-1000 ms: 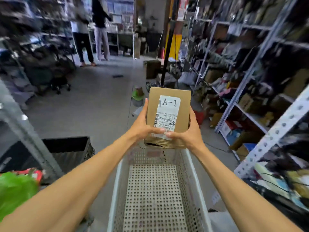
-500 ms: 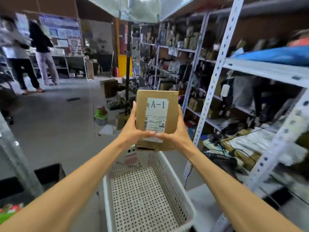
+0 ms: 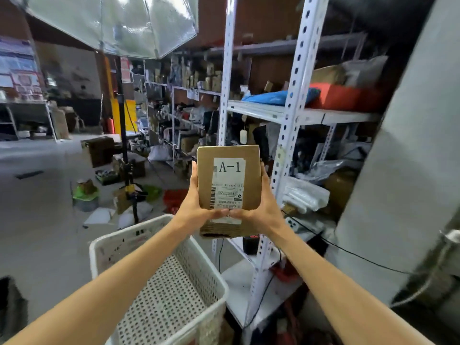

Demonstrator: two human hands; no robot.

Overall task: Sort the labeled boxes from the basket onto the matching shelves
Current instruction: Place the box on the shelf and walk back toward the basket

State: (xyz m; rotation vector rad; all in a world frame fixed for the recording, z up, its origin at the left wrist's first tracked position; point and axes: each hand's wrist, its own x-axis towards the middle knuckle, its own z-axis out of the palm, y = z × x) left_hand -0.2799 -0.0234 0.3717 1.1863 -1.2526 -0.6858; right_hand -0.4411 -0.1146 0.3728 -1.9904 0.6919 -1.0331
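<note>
Two bare forearms reach forward from the bottom edge. Below the box and to its left sits the white perforated basket [image 3: 124, 235], its mesh floor bare where it shows. The left hand [image 3: 193, 207] and right hand [image 3: 265, 207] clamp the cardboard box [image 3: 230, 155] between them, palms on its side faces, thumbs curled onto the lower front where they nearly meet, and the remaining fingers wrapped out of sight behind. The box is held upright in the air, above the far right corner of the basket and touching neither basket nor shelf. Its white label [image 3: 229, 185] faces the camera and reads "A-1", with a barcode and small print under that; the print is too fine to read.

Just behind the box and to its right stands a white perforated upright [image 3: 292, 115] of a metal rack. Above the box, a shelf board [image 3: 258, 109] carries a blue bundle [image 3: 271, 97] and a red box [image 3: 341, 97]. Right of the box a large grey surface [image 3: 403, 170] is blurred. Left of the box, farther off, a black light stand [image 3: 123, 145] rises from floor clutter to a silvery reflector [image 3: 119, 23]. Beyond the box, more stocked shelves [image 3: 189, 90] run back along the aisle.
</note>
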